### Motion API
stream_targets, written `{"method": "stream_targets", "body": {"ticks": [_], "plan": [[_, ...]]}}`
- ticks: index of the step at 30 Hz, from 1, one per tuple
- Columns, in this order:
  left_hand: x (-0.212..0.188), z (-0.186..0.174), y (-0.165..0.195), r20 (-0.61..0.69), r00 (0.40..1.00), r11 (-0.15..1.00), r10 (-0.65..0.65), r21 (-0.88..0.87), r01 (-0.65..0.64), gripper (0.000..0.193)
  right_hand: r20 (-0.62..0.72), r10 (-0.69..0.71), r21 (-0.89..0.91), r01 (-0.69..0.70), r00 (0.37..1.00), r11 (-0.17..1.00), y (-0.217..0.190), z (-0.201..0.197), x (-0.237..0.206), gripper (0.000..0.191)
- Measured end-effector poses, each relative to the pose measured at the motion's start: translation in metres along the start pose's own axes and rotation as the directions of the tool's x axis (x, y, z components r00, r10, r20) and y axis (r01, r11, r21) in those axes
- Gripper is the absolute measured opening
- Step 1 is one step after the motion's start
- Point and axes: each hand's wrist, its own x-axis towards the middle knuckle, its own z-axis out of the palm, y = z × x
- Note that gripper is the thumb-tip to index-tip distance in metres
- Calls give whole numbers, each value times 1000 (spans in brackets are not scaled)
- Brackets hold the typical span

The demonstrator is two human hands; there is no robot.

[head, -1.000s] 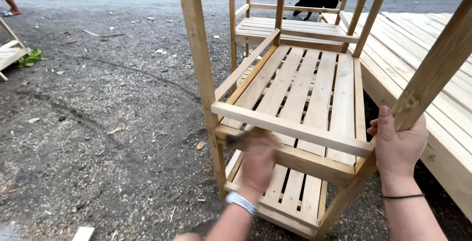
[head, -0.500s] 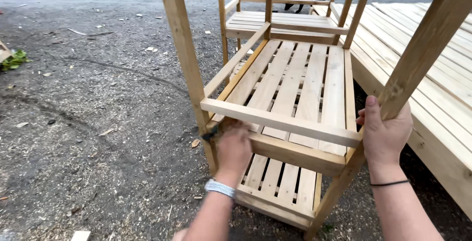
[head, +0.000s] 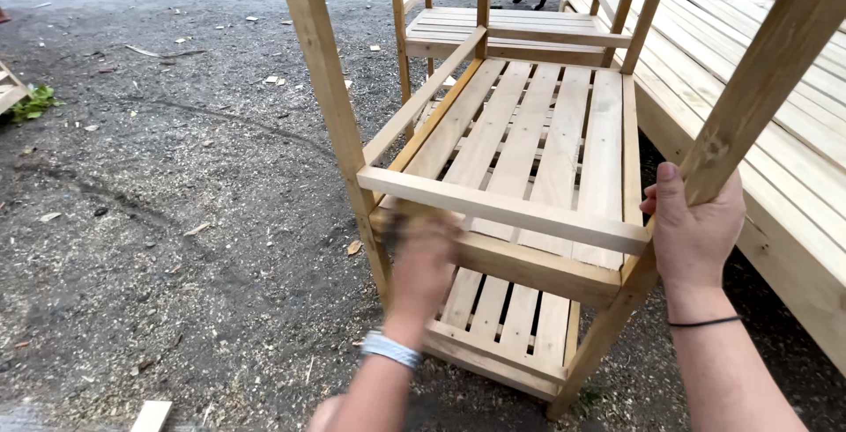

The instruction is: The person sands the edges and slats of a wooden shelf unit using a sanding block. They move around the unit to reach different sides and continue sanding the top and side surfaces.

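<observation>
Nearest, the left hand (head: 421, 260) is blurred against the front rail (head: 529, 266) of a pale wooden rack (head: 529, 146), seemingly pressing something dark to the wood; whether its fingers are closed cannot be told. A light band circles that wrist. The right hand (head: 696, 229) has its fingers wrapped around the rack's slanted front right leg (head: 758, 88), a thin black band on the wrist. The rack stands on gravel ground (head: 176, 203) strewn with wood chips. Farther back stands a second rack (head: 511, 27), with slatted wooden panels (head: 793, 106) on the right.
</observation>
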Motion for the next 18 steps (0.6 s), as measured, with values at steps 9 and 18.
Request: {"method": "stream_targets", "body": {"ticks": [9, 18], "plan": [[-11, 3, -16, -381, 619, 693, -687, -598, 402, 50, 49, -78, 12, 78, 996, 997, 15, -8, 3, 37], [-21, 23, -5, -512, 378, 614, -771, -756, 229, 41, 50, -69, -44, 71, 996, 996, 43, -10, 4, 27]]}}
